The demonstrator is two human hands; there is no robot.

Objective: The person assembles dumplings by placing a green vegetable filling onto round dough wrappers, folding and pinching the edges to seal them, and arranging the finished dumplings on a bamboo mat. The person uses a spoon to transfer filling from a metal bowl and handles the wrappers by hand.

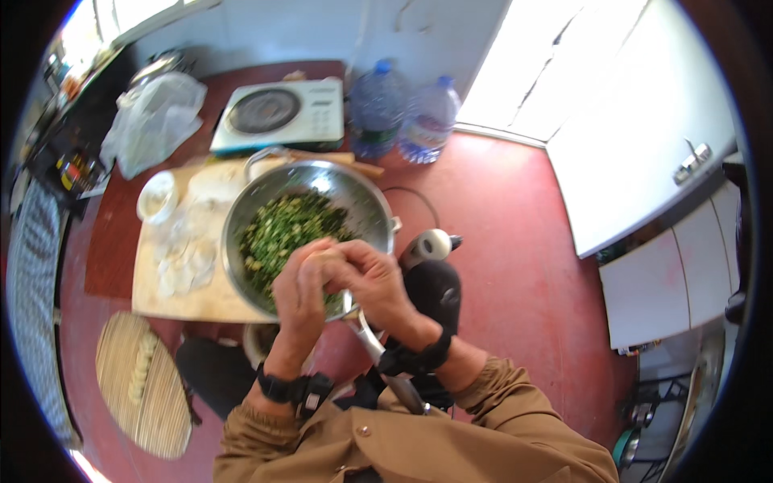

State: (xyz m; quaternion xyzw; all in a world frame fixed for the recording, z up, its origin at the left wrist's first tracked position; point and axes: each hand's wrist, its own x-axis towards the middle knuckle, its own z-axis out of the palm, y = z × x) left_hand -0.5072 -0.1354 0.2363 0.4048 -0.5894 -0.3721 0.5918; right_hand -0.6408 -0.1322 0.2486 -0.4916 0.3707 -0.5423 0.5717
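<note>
My left hand [299, 284] and my right hand [374, 278] meet over the near side of a steel pan [368, 193]. Their fingers are pinched together around a pale dumpling [329, 256], mostly hidden by the fingers. Chopped green filling with yellowish bits [290, 223] is heaped in the pan, and a long metal handle [371, 344] runs from it towards my lap. To the left, thin round dough wrappers [184, 265] lie overlapping on a wooden board [223, 307]. A row of dumplings [142, 368] rests on an oval slatted tray [166, 410] at lower left.
Behind the board are a white bowl [158, 196], an induction cooker [323, 115] and a plastic bag [157, 121]. Two large water bottles [377, 102] stand at the back. A pale cylindrical appliance [426, 246] is by my right knee. A white door [640, 133] is at right.
</note>
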